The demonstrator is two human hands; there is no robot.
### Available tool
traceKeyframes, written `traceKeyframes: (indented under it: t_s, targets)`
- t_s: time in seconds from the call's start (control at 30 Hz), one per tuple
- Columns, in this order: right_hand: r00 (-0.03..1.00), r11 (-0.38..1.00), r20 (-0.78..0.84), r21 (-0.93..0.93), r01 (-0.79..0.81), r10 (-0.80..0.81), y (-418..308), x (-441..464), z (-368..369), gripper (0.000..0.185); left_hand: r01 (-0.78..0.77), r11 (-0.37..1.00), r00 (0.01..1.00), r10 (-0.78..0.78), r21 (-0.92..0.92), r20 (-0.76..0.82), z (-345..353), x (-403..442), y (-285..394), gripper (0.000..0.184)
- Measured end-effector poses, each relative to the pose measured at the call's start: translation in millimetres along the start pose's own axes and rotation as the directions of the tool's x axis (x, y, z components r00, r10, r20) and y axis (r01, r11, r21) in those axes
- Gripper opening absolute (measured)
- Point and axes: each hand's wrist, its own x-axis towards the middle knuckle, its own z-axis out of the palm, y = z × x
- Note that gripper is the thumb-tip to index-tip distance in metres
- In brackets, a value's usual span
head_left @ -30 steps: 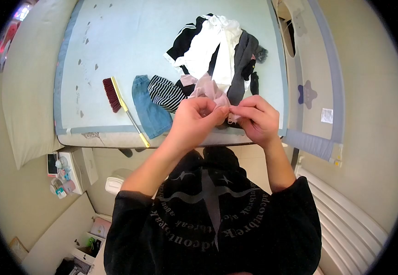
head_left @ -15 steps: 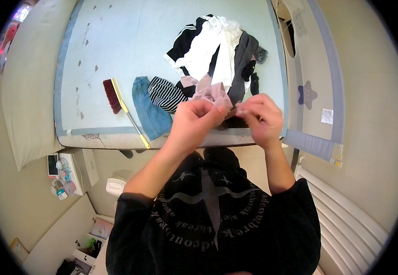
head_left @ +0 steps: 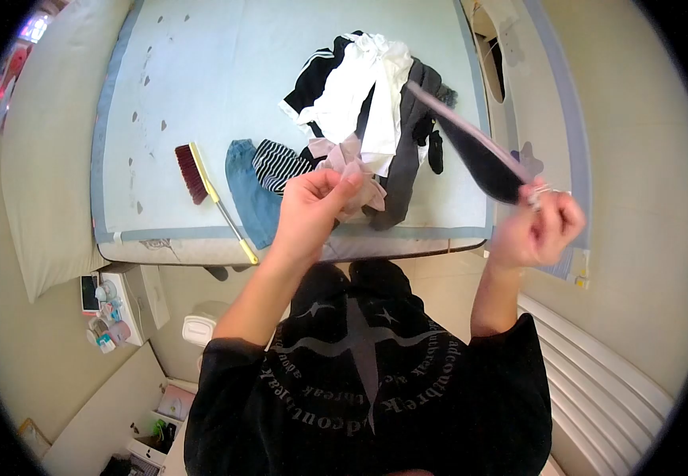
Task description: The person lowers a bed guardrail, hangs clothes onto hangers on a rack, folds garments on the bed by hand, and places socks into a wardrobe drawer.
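Note:
My left hand point(head_left: 316, 208) is closed, with thumb and fingers pinching a pale pink, sheer ribbon-like bow point(head_left: 369, 196) at the near edge of the bed. Out to the right, my right hand point(head_left: 540, 226) is closed on a dark piece of fabric with a pink edge point(head_left: 482, 159). That piece stretches up and left from my fingers, and motion blurs it, so its exact kind is unclear. Beyond my left hand lie a white garment point(head_left: 352, 87), dark grey trousers point(head_left: 398, 178) and a black garment with white stripes point(head_left: 312, 79).
Left of the clothes are blue denim pants point(head_left: 247, 190), a black-and-white striped garment point(head_left: 280, 166) and a bed brush point(head_left: 193, 174) with dark red bristles. A bed rail point(head_left: 578, 151) runs along the right side. A white radiator point(head_left: 597, 381) stands at lower right.
My right hand has moved away to the right, drawing out the dark pink-edged piece. My left hand has shifted slightly left with the pink bow.

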Motion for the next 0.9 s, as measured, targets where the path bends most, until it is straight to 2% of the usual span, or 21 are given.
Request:
traceKeyframes:
  t_s: [0.07, 0.1, 0.17, 0.23, 0.3, 0.37, 0.4, 0.53, 0.6, 0.7, 0.8, 0.9]
  targets:
    - [0.978, 0.993, 0.171, 0.000, 0.120, -0.118, -10, -8, 8, 0.017, 0.022, 0.999, 0.999, -0.021, -0.046, 0.027, 4, 0, 0, 0.019]
    - [0.954, 0.987, 0.266, 0.116, 0.115, -0.142, -19, -13, 19, 0.019, 0.034, 0.997, 0.999, -0.032, -0.068, 0.041, 6, 0, -1, 0.019]
    - [0.881, 0.972, 0.435, 0.213, 0.103, -0.188, -32, -32, 31, 0.036, 0.039, 0.998, 0.998, -0.036, -0.056, 0.053, 12, -1, -2, 0.020]
    - [0.840, 0.978, 0.521, 0.201, 0.049, -0.149, -45, -50, 35, 0.038, 0.035, 0.998, 0.998, -0.031, -0.059, 0.059, 16, -3, -5, 0.021]
    - [0.843, 0.978, 0.536, 0.199, -0.061, -0.056, -56, -68, 39, 0.037, 0.028, 0.997, 0.998, -0.024, -0.077, 0.058, 18, -4, -13, 0.022]
    - [0.872, 0.952, 0.480, 0.211, -0.223, 0.098, -65, -81, 43, 0.035, 0.039, 0.997, 0.998, -0.036, -0.068, 0.050, 18, -5, -16, 0.022]
    - [0.869, 0.956, 0.482, 0.185, -0.229, 0.115, -67, -80, 44, 0.034, 0.044, 0.997, 0.998, -0.040, -0.069, 0.047, 18, -6, -18, 0.022]
    - [0.775, 0.890, 0.581, 0.178, -0.420, 0.250, -68, -88, 42, 0.033, 0.062, 0.996, 0.998, -0.060, -0.072, 0.030, 15, -9, -23, 0.021]
    - [0.766, 0.843, 0.580, 0.238, -0.483, 0.275, -67, -84, 44, 0.030, 0.069, 0.996, 0.998, -0.069, -0.054, 0.005, 13, -10, -23, 0.020]
    - [0.701, 0.747, 0.656, 0.312, -0.587, 0.278, -59, -91, 35, 0.023, 0.086, 0.995, 0.996, -0.087, -0.057, -0.014, 14, -12, -22, 0.019]
    - [0.685, 0.687, 0.685, 0.375, -0.622, 0.247, -59, -87, 35, 0.022, 0.078, 0.996, 0.997, -0.079, -0.053, -0.006, 12, -12, -26, 0.019]
    - [0.753, 0.657, 0.642, 0.507, -0.558, 0.145, -59, -82, 36, 0.025, 0.068, 0.996, 0.998, -0.067, -0.058, 0.012, 13, -15, -23, 0.019]
